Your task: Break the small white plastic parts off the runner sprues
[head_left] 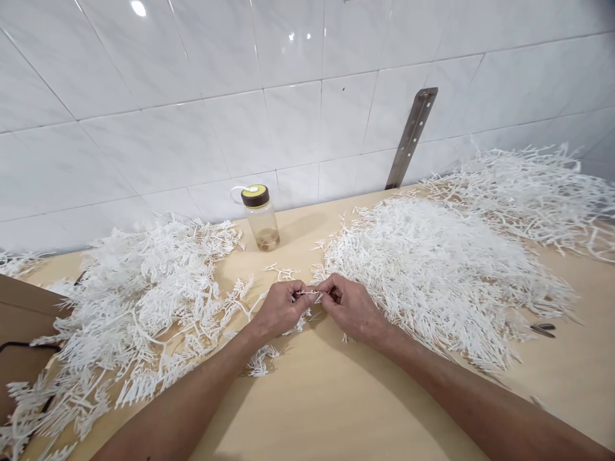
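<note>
My left hand [278, 308] and my right hand [350, 308] meet at the middle of a light wooden table [321, 397]. Between their fingertips they pinch one small white plastic sprig [307, 295]. A bigger white branch piece [262, 358] lies under my left wrist. To the left spreads a loose heap of white branched plastic pieces [139, 307]. To the right lies a denser pile of thin white plastic pieces [432, 269], touching my right hand's far side.
A clear bottle [262, 221] with a brown and yellow cap stands at the wall behind my hands. A metal bracket [410, 137] leans on the tiled wall. More white pieces [533, 186] lie far right. A cardboard box [22, 333] sits at the left edge.
</note>
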The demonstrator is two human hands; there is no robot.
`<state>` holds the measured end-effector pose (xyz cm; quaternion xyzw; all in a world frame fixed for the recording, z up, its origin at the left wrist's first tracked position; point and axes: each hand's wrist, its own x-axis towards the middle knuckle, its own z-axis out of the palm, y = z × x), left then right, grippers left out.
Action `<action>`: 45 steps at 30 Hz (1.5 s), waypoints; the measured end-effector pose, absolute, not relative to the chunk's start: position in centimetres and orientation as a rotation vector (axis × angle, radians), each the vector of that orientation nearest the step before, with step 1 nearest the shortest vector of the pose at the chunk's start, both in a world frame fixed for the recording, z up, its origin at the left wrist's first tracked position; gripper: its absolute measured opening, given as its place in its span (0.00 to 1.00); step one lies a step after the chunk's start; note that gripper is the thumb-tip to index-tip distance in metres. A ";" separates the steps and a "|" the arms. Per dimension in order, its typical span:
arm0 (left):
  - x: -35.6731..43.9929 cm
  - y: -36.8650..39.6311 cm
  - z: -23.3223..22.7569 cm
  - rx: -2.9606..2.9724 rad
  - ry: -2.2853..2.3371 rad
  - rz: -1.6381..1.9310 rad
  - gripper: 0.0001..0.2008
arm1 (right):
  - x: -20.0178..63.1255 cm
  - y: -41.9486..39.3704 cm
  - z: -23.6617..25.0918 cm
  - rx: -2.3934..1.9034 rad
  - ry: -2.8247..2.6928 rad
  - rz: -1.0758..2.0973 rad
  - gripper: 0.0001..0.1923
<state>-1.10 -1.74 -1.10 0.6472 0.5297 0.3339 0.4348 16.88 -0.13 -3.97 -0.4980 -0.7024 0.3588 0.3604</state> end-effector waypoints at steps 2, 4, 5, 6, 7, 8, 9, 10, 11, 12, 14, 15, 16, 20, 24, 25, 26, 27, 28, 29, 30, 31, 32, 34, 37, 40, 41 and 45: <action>-1.1 -1.8 -1.0 1.586 1.262 0.814 0.13 | 16.8 0.0 -4.1 -1.319 -1.756 0.927 0.02; -1.1 -1.8 -1.0 1.556 1.231 0.820 0.13 | 16.8 0.1 -4.2 -1.317 -1.685 0.954 0.01; -1.1 -1.8 -1.0 1.530 1.236 0.842 0.14 | 16.8 0.2 -4.2 -1.311 -1.660 0.972 0.02; -1.1 -1.8 -1.1 1.492 1.250 0.875 0.15 | 16.8 0.3 -4.3 -1.302 -1.645 0.993 0.02; -1.1 -1.8 -1.1 1.445 1.263 0.909 0.15 | 16.9 0.3 -4.3 -1.298 -1.626 1.012 0.04; -1.1 -1.7 -1.1 1.395 1.270 0.938 0.16 | 16.9 0.3 -4.3 -1.298 -1.598 1.038 0.06; -1.1 -1.7 -1.0 1.348 1.271 0.964 0.17 | 16.9 0.3 -4.2 -1.298 -1.565 1.070 0.08; -1.1 -1.7 -1.0 1.313 1.264 0.981 0.17 | 16.9 0.2 -4.2 -1.290 -1.537 1.102 0.09; -1.1 -1.7 -0.9 1.288 1.252 0.993 0.17 | 16.9 0.2 -4.1 -1.275 -1.521 1.128 0.10; -1.1 -1.7 -0.8 1.271 1.239 1.001 0.17 | 16.9 0.1 -4.0 -1.261 -1.519 1.141 0.11; -1.0 -1.7 -0.5 1.252 1.219 1.015 0.17 | 17.0 0.0 -3.8 -1.243 -1.543 1.137 0.12; -1.0 -1.7 -0.4 1.245 1.211 1.022 0.17 | 17.0 0.0 -3.7 -1.240 -1.559 1.129 0.12; -1.0 -1.7 -0.3 1.239 1.206 1.022 0.16 | 17.0 0.0 -3.6 -1.241 -1.571 1.125 0.11; -0.9 -1.8 0.3 1.240 1.243 0.990 0.16 | 17.1 -0.1 -3.5 -1.237 -1.578 1.193 0.10; -0.9 -1.9 0.5 1.282 1.293 0.967 0.16 | 17.2 0.0 -3.5 -1.232 -1.595 1.198 0.11; -0.9 -1.9 0.4 1.285 1.294 0.967 0.16 | 17.2 0.0 -3.6 -1.231 -1.606 1.188 0.11; -0.9 -1.9 0.4 1.281 1.294 0.970 0.16 | 17.2 0.0 -3.6 -1.227 -1.620 1.177 0.12; -0.8 -1.8 0.4 1.270 1.291 0.973 0.17 | 17.3 0.0 -3.7 -1.221 -1.633 1.168 0.12; -0.8 -1.8 0.3 1.255 1.285 0.974 0.17 | 17.3 0.1 -3.7 -1.213 -1.644 1.159 0.13; -0.8 -1.7 0.2 1.241 1.278 0.980 0.16 | 17.3 0.1 -3.7 -1.205 -1.652 1.152 0.14; -0.8 -1.7 0.1 1.232 1.270 0.988 0.16 | 17.3 0.0 -3.7 -1.197 -1.660 1.145 0.15; -0.8 -1.6 -0.1 1.230 1.263 0.996 0.16 | 17.3 0.0 -3.6 -1.188 -1.665 1.141 0.16; -0.9 -1.5 -0.3 1.237 1.255 1.006 0.16 | 17.3 0.0 -3.6 -1.177 -1.669 1.143 0.17; -1.0 -1.4 -0.8 1.273 1.245 1.023 0.16 | 17.3 -0.1 -3.3 -1.155 -1.679 1.155 0.18; -1.2 -1.2 -1.5 1.358 1.240 1.021 0.15 | 17.3 -0.3 -2.8 -1.156 -1.707 1.169 0.18; -1.3 -1.1 -2.0 1.441 1.263 0.994 0.17 | 17.3 -0.3 -2.7 -1.207 -1.728 1.153 0.15; -1.3 -1.1 -2.0 1.460 1.273 0.989 0.18 | 17.2 -0.2 -2.7 -1.217 -1.729 1.143 0.14; -1.2 -1.2 -1.8 1.475 1.289 0.979 0.20 | 17.1 -0.1 -3.0 -1.218 -1.709 1.145 0.13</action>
